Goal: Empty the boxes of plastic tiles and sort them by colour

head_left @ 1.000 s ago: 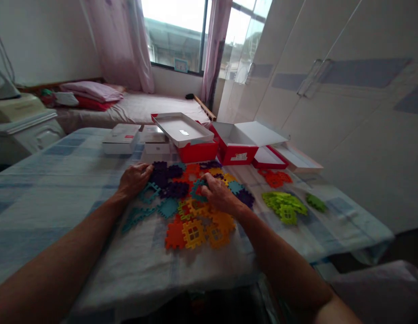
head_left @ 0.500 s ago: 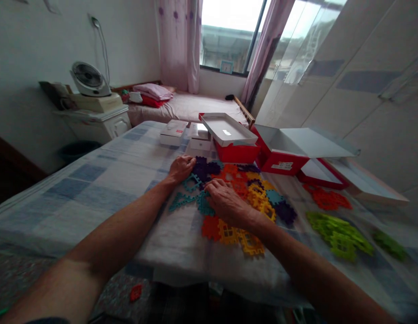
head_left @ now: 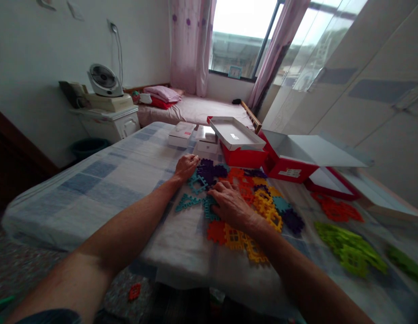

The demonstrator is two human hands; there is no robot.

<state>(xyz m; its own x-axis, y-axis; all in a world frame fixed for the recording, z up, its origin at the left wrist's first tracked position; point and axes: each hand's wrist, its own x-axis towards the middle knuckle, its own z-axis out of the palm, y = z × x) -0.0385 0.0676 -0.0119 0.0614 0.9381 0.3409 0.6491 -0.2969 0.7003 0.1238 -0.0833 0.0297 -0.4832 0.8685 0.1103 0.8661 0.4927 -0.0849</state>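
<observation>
My left hand (head_left: 187,166) is closed, fingers curled together, at the left edge of the dark purple interlocking plastic pieces (head_left: 211,171); what its fingertips hold is hidden. My right hand (head_left: 231,202) lies palm down over the pile, its fingers loosely spread on teal and purple pieces. Partly under it is a teal piece (head_left: 209,209). Between the hands are a teal frame piece (head_left: 197,183) and a teal triangular piece (head_left: 187,202). Orange pieces (head_left: 240,177) and yellow pieces (head_left: 265,202) spread to the right, with yellow window pieces (head_left: 234,236) nearer me.
Behind the pile stand white boxes (head_left: 182,133), a red box (head_left: 244,157) with a tilted lid and an open red box (head_left: 289,168). To the right lie green pieces (head_left: 352,252) and red-orange pieces (head_left: 337,208). One red piece (head_left: 134,291) is on the floor.
The view has shifted, so everything sits further right and slightly lower. Both hands stay at about the same places on the pieces, with the right hand still over the teal ones.
</observation>
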